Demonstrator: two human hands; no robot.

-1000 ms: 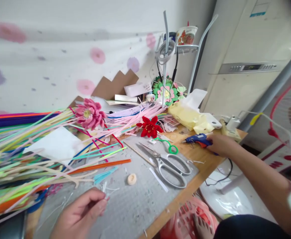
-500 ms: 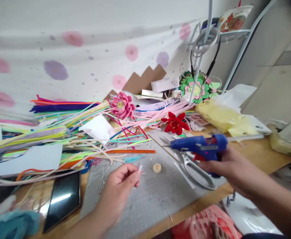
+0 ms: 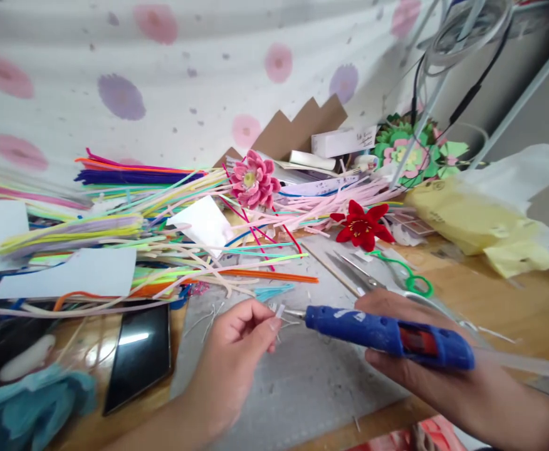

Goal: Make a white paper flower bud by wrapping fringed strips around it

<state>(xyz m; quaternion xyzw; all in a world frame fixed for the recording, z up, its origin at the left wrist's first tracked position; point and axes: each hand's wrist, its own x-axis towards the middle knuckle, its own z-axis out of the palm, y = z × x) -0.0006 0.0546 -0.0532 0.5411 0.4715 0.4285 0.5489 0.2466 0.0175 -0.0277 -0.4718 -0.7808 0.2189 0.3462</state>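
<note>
Above the grey mat [image 3: 312, 376], my left hand [image 3: 246, 338] pinches a small whitish strip [image 3: 279, 311] between thumb and fingertips. My right hand [image 3: 410, 357] is wrapped round a blue glue gun [image 3: 359, 326], which points left. Its metal nozzle [image 3: 296, 313] is beside the strip; whether they touch I cannot tell. Thin white pieces [image 3: 203, 319] lie on the mat left of my left hand. Silver scissors [image 3: 354, 269] lie partly behind my right hand, near green-handled scissors [image 3: 415, 282].
Pipe cleaners [image 3: 91, 235] cover the left and back of the table. A pink flower [image 3: 254, 180] and a red flower [image 3: 361, 225] stand at the back. A black phone-like slab [image 3: 140, 351] lies left, a yellow bag [image 3: 472, 219] right.
My right hand has brought the glue gun left and lower, its nozzle now beside the strip in my left hand. The ring-shaped tan piece is no longer visible. The view has shifted.
</note>
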